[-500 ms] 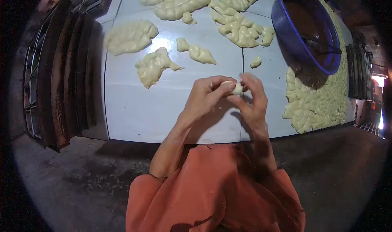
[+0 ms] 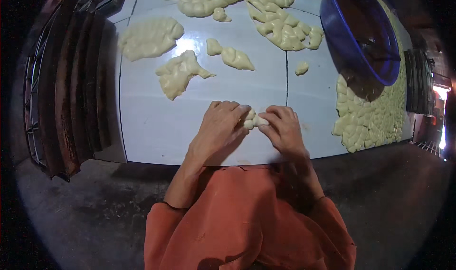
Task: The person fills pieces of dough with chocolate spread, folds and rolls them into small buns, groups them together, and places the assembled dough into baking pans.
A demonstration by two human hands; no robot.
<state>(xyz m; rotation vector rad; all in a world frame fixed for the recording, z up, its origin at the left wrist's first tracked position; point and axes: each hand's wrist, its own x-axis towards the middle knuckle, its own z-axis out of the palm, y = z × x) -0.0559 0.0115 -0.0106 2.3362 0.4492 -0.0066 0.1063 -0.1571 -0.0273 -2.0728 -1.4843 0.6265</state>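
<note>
Low over the near part of the white tiled table (image 2: 156, 127), a small knotted-looking piece of pale dough (image 2: 250, 120) is held between both hands. My left hand (image 2: 221, 120) is closed on its left end, the curled fingers hiding part of it. From the other side, my right hand (image 2: 284, 130) pinches the right end between thumb and fingers. Farther off lie a torn flat piece of dough (image 2: 180, 74), a twisted strip of dough (image 2: 237, 59) and a small lump of dough (image 2: 301, 68).
A blue basin (image 2: 349, 42) holding brown liquid stands at the far right, over a broad sheet of cut dough pieces (image 2: 368, 122). Dough slabs (image 2: 211, 3) lie at the back and a rounded slab (image 2: 149, 38) at left. Dark metal trays (image 2: 71, 89) stand beyond the left edge.
Both hands have come lower and nearer to me, the left shifting leftward. The dough between them shows more now, its several rounded lobes visible.
</note>
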